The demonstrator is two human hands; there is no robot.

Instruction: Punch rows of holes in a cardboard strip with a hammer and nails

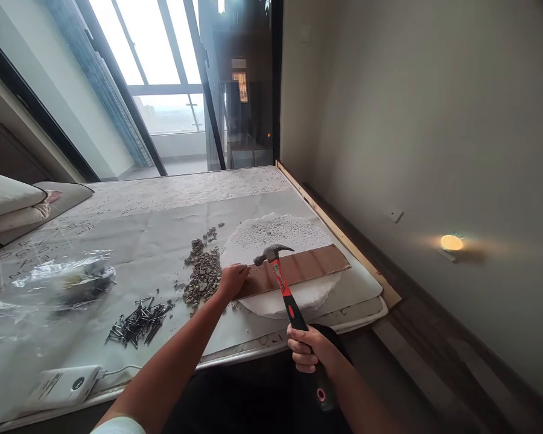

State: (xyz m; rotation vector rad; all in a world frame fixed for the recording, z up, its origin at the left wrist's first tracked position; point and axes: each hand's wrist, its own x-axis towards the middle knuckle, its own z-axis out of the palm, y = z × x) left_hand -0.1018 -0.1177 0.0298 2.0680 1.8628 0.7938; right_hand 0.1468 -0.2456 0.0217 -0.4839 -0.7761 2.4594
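My right hand [310, 349] grips the black and red handle of a claw hammer [280, 274]. The hammer's head is over a brown wooden board [308, 266], close to my left hand [233, 281]. That hand rests at the board's left end with its fingers pinched together on what looks like a thin dark nail [247, 269], mostly hidden. Under the board lies a rough white round slab [298, 298], its far part pitted with small dents. Loose dark nails [140, 320] lie in a pile left of my left forearm.
Grey stone-like bits [203, 271] are heaped beside the slab. Clear plastic bag [72, 280] and white power bank [66, 386] with a cable lie to the left. A wooden strip [326, 220] edges the bed-like surface near the wall. Folded bedding [11, 202] sits far left.
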